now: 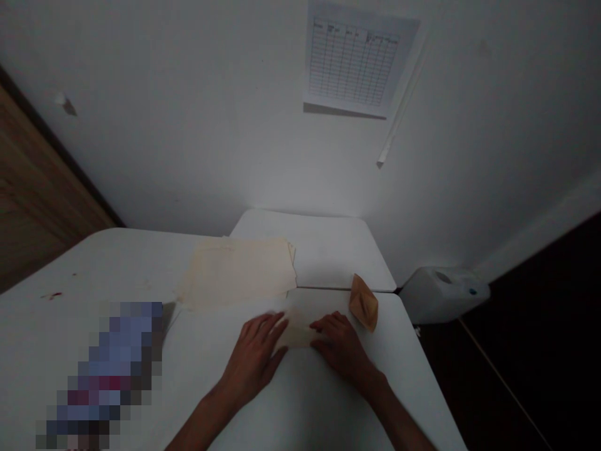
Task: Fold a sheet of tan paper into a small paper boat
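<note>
My left hand (pixel 256 354) and my right hand (pixel 342 346) lie on a small folded piece of cream paper (pixel 299 331) on the white table (pixel 305 401). Both hands press flat on it with fingers stretched out, the left on its left end, the right on its right end. A stack of cream paper sheets (pixel 239 270) lies just behind the hands. A folded brown paper boat (pixel 364 302) sits to the right of my right hand, near the table's edge.
A second white table (pixel 323 241) stands against the white wall. A printed grid sheet (pixel 352 62) hangs on the wall. A white plastic container (pixel 441 291) sits on the dark floor at right. A blurred-out object (pixel 107 376) lies at left. Wooden panel (pixel 32 188) far left.
</note>
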Demonstrator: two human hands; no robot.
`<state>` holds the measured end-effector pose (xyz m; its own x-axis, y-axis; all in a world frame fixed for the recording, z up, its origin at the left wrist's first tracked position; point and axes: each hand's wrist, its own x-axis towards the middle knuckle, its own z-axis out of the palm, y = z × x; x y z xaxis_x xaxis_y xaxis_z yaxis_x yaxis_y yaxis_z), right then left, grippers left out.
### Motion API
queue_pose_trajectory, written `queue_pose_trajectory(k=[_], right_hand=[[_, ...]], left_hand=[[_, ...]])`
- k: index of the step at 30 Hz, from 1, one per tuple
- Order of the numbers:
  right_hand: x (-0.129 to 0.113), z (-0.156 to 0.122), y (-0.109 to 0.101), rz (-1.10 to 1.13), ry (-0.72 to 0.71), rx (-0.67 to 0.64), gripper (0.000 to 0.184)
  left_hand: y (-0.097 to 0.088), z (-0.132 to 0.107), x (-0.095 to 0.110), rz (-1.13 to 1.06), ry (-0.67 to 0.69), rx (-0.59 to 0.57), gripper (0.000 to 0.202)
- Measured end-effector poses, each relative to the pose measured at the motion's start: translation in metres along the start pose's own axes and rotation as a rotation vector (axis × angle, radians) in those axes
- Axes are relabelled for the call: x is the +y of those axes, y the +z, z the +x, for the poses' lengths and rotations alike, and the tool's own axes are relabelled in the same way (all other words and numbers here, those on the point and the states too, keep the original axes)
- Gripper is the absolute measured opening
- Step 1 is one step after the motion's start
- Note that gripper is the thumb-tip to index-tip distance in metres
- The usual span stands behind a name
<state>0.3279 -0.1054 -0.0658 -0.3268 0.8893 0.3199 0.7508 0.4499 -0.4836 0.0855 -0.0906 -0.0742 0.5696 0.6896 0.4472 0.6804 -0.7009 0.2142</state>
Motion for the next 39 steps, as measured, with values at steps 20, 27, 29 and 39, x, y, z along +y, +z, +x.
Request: queue_pose_trajectory(k=[20, 27, 29, 39], right_hand=[[-0.012, -0.003, 0.003, -0.018, -0.052, -0.081, 0.01], [-0.006, 0.003, 0.006, 0.068, 0.21, -0.031, 0.022], [-0.006, 0.004, 0.007, 0.084, 0.277, -0.022, 0.037], [-0.008, 0.005, 0.01, 0.136, 0.32, -0.002, 0.053]], left_hand=[[-0.015, 0.0, -0.001, -0.239, -0.035, -0.062, 0.017], [0.0, -0.003, -0.007, -0.213, -0.186, 0.117, 0.02], [0.004, -0.003, -0.009, -0.195, -0.206, 0.147, 0.022], [0.006, -0.002, -0.013, -0.224, -0.255, 0.128, 0.019]])
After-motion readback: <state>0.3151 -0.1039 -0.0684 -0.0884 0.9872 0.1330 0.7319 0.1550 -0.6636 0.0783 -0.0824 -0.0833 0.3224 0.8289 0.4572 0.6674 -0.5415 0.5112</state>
